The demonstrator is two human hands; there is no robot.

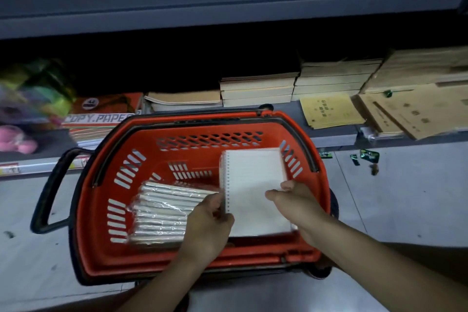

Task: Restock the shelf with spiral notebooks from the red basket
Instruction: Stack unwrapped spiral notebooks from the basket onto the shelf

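**Both hands holding one spiral notebook over the red basket**

The left hand (210, 220) is pinching the spiral notebook (255, 190) at its coil edge, thumb on top and fingers curled beneath. The right hand (295, 204) is gripping the opposite edge, fingers narrowly bent around it. The notebook is hovering flat above the red basket (152, 149), near its right wall. A wrapped notebook pack (164, 210) is lying against the basket's left side, seemingly several deep. The shelf (329, 134) is standing just behind the basket's far rim.

Head view, steeply downward, close over basket (298, 129)
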